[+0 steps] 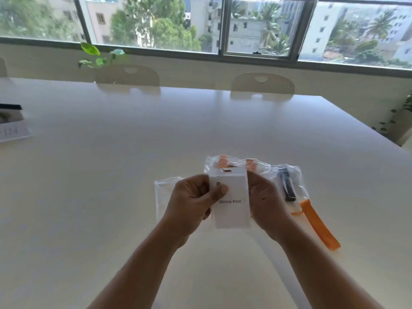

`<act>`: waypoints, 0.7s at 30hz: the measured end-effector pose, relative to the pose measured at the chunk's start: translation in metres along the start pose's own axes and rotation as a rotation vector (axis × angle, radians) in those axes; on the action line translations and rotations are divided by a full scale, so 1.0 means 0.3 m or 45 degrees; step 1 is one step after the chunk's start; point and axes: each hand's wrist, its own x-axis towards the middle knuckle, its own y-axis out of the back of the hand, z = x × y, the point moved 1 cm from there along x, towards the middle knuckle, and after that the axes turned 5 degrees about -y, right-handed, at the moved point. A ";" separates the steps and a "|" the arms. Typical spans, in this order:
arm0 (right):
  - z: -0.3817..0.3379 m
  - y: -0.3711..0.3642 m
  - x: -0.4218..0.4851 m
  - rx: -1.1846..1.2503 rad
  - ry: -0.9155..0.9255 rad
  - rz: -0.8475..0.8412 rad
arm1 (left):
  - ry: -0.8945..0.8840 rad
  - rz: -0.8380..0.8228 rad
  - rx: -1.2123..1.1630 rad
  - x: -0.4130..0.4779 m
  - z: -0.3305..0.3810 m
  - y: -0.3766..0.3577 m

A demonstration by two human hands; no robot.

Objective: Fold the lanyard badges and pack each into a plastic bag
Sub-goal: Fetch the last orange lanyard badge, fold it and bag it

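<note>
Seen from the head camera, both forearms reach forward and meet above the table (111,175). The left hand (192,202) pinches the white badge card (233,208), thumb on its face. The right hand (264,197) grips the card's right edge, fingers curled behind. An orange lanyard (318,226) lies on the table to the right.

Fingers of the right hand (265,197) behind the white badge (231,208); left-edge white object (11,130) partly out of frame.
</note>
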 end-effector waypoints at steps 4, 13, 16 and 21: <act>0.021 -0.034 -0.016 0.444 -0.248 -0.390 | -0.038 -0.016 -0.036 -0.005 0.005 0.003; 0.001 -0.004 -0.054 0.106 0.052 0.036 | 0.079 -0.124 -0.352 -0.010 0.031 0.009; 0.016 -0.002 -0.051 0.066 0.004 0.186 | 0.041 0.019 -0.371 -0.010 0.032 0.007; 0.026 -0.017 -0.069 -0.143 -0.131 0.094 | -0.034 0.247 -0.495 -0.002 0.031 0.017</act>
